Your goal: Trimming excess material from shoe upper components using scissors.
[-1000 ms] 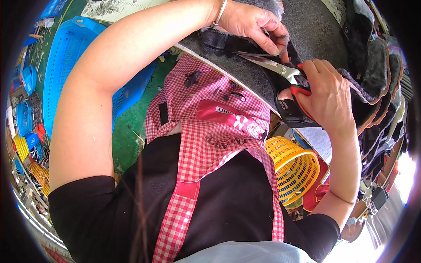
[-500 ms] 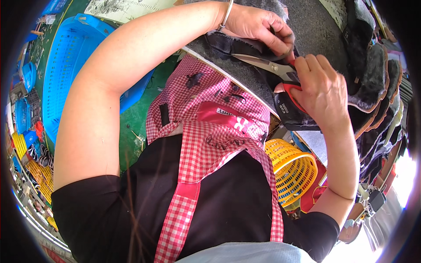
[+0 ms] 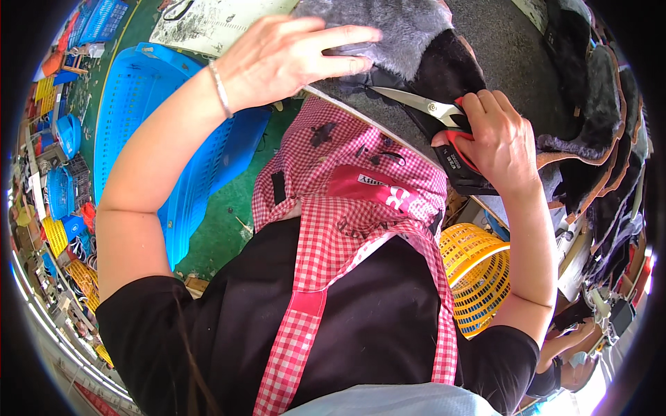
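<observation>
Near me: red check apron (image 3: 347,229), yellow basket (image 3: 479,277) by my right elbow. Right hand (image 3: 503,142) wrapped tight around the scissors (image 3: 430,107), blades pointing left into the black fur piece (image 3: 444,69) on the worktop (image 3: 517,41). Left hand (image 3: 284,59) lies flat, fingers spread, pinning grey fur (image 3: 402,28) so it stays put.

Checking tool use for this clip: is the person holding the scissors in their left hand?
No, the red-handled scissors are gripped by the right hand, while the left hand rests flat on the grey furry piece.

A blue crate (image 3: 149,132) stands on the green floor (image 3: 229,215) at left. A yellow basket (image 3: 479,277) sits lower right, under the desk (image 3: 513,55). More coloured crates (image 3: 59,208) stack far left.
</observation>
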`<state>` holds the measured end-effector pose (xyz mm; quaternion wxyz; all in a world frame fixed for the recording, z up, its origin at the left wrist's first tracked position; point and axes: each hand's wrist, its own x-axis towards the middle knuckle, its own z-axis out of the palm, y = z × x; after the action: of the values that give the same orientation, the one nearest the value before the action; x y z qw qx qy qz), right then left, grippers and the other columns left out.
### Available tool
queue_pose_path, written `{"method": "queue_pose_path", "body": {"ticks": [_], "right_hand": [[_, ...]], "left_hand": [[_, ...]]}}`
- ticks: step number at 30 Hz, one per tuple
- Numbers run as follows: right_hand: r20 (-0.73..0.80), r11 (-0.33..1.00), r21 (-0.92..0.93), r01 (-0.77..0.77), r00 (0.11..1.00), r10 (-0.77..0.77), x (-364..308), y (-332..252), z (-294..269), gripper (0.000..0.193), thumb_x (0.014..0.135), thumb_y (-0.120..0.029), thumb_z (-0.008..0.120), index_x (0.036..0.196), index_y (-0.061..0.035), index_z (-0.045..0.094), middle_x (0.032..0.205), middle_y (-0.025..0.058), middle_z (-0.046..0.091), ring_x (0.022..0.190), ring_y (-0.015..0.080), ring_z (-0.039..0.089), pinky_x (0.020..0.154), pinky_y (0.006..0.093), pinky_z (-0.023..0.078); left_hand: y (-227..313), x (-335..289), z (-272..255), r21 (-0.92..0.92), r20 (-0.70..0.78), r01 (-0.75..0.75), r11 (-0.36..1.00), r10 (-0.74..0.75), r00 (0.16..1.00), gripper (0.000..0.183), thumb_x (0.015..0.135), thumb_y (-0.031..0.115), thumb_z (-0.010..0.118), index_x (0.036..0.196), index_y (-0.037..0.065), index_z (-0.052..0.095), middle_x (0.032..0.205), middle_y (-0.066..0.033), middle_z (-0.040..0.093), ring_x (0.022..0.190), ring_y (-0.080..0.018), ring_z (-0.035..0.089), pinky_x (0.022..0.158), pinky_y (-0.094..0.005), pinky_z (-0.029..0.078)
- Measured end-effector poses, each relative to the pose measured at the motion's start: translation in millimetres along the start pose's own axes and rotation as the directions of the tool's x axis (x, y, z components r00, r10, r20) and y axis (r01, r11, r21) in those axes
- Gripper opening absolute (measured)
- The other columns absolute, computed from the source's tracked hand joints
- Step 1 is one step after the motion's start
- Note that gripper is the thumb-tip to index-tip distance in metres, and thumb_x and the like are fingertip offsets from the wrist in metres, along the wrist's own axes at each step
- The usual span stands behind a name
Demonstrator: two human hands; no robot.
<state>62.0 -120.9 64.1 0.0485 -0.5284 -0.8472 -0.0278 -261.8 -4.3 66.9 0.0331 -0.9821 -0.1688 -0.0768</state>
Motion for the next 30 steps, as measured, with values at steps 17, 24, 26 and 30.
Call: {"method": "queue_pose_path", "body": {"ticks": [17, 24, 26, 30], "right_hand": [[-0.210, 0.992, 0.089, -0.091, 0.972, 0.108, -22.2, 7.0, 26.8, 0.054, 0.073, -0.047, 0.086, 0.099, -0.0063, 0.062, 0.092, 0.0077, 0.062, 0.091, 0.0286, 0.067, 0.072, 0.0403, 0.059], [-0.241, 0.971, 0.223, -0.082, 0.961, 0.136, -26.2, 11.0, 27.2, 0.061, 0.075, -0.049, 0.085, 0.102, -0.0008, 0.061, 0.092, 0.0142, 0.061, 0.089, 0.0376, 0.065, 0.076, 0.0460, 0.055], [-0.267, 0.954, 0.275, -0.116, 0.944, 0.192, -29.1, 10.8, 28.5, 0.060, 0.075, -0.046, 0.087, 0.102, 0.0003, 0.060, 0.093, 0.0155, 0.061, 0.089, 0.0392, 0.064, 0.077, 0.0464, 0.053], [-0.219, 0.869, 0.378, -0.319, 0.881, 0.418, -31.0, -6.9, 10.5, 0.052, 0.077, -0.032, 0.090, 0.108, -0.0003, 0.062, 0.099, 0.0171, 0.066, 0.096, 0.0383, 0.065, 0.081, 0.0468, 0.054]], "left_hand": [[3.3, -3.0, 48.5, -0.657, -0.095, 0.175, 0.733, -0.311, 0.946, 0.043, 0.075, 0.013, 0.093, 0.116, 0.008, 0.080, 0.130, -0.0100, 0.070, 0.102, -0.0174, 0.066, 0.084, -0.0321, 0.056], [-15.6, 9.0, 46.6, -0.569, -0.277, -0.067, 0.820, -0.114, 0.954, 0.037, 0.077, 0.002, 0.088, 0.113, 0.009, 0.082, 0.116, -0.0097, 0.075, 0.101, -0.0246, 0.075, 0.088, -0.0328, 0.061], [-14.3, 14.8, 47.4, -0.632, -0.361, -0.111, 0.767, -0.165, 0.918, 0.033, 0.078, 0.000, 0.087, 0.110, 0.004, 0.081, 0.112, -0.0112, 0.077, 0.098, -0.0243, 0.076, 0.088, -0.0330, 0.062], [5.9, 22.8, 47.4, -0.853, -0.283, 0.044, 0.519, -0.532, 0.798, 0.024, 0.085, -0.003, 0.082, 0.109, -0.002, 0.080, 0.104, -0.0110, 0.076, 0.096, -0.0195, 0.077, 0.084, -0.0295, 0.063]]}}
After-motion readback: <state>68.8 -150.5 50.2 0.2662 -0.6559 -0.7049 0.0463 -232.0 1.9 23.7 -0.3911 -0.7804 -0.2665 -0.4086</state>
